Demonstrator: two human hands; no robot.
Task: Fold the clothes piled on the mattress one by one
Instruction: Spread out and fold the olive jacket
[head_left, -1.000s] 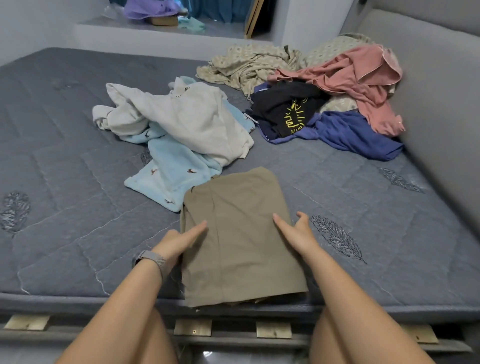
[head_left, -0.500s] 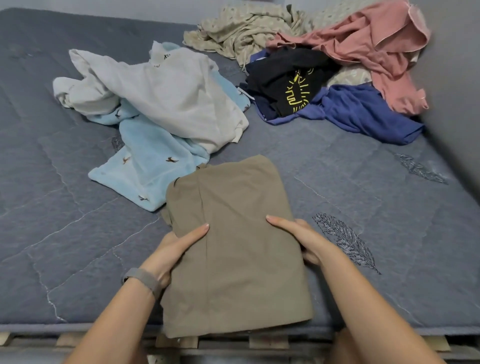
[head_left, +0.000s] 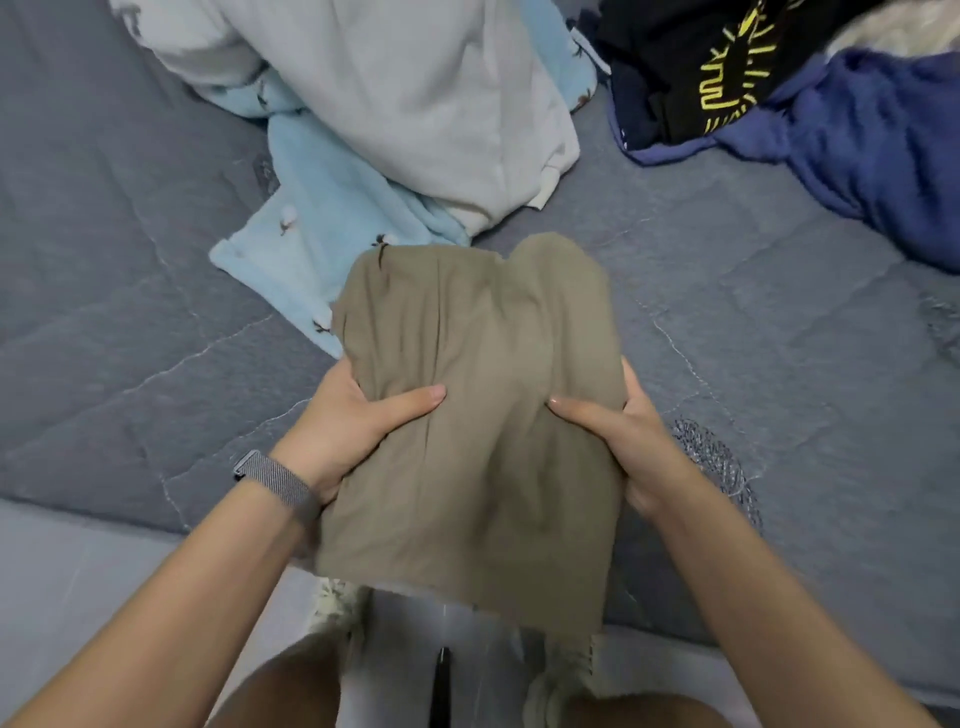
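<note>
A folded khaki garment is lifted off the grey quilted mattress, its near end hanging over the mattress edge. My left hand grips its left side, thumb on top and fingers underneath. My right hand grips its right side the same way. Beyond it lie unfolded clothes: a white garment on top of a light blue one, and a black shirt with yellow print beside a dark blue garment.
The mattress edge runs across the bottom of the view, with pale floor below it at the left. My knees and frayed shorts show under the khaki garment. A leaf pattern marks the mattress by my right wrist.
Both hands went from resting flat beside the khaki garment to gripping its sides and lifting it toward me. The view dropped and moved closer, hiding the far pink and beige clothes.
</note>
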